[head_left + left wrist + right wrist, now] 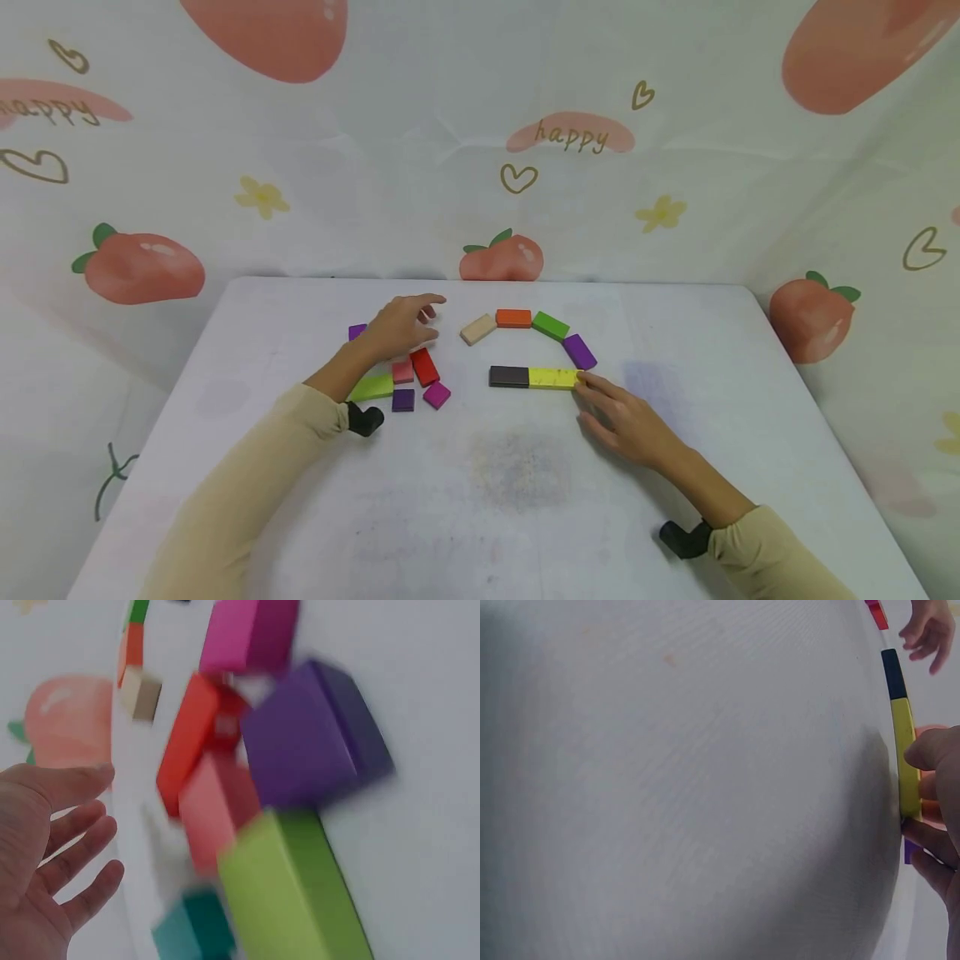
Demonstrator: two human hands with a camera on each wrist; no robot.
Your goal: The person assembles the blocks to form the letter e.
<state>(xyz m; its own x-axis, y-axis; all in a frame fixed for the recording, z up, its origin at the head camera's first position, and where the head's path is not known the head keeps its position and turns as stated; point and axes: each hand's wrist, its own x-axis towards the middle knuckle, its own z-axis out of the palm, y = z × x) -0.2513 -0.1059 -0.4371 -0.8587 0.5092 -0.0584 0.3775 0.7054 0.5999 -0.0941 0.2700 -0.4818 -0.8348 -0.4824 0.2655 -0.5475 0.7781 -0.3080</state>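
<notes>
My left hand (pixel 401 325) is raised over the left cluster of blocks, its fingers spread and nothing held. Below it lie a red block (pixel 424 367), a pink block (pixel 402 371), a lime green block (pixel 372 387), a dark purple block (pixel 403 400) and a magenta block (pixel 437 395). A teal block (pixel 195 926) shows in the left wrist view. My right hand (pixel 626 421) has its fingertips at the right end of a yellow block (pixel 553 378), fingers loosely extended. A black block (pixel 509 377) adjoins the yellow one end to end.
Behind that row, a beige block (pixel 477 329), an orange block (pixel 513 318), a green block (pixel 551 326) and a purple block (pixel 580 352) form an arch. Another purple block (pixel 357 332) is partly hidden by my left hand. The white table (pixel 517 533) meets a printed cloth backdrop.
</notes>
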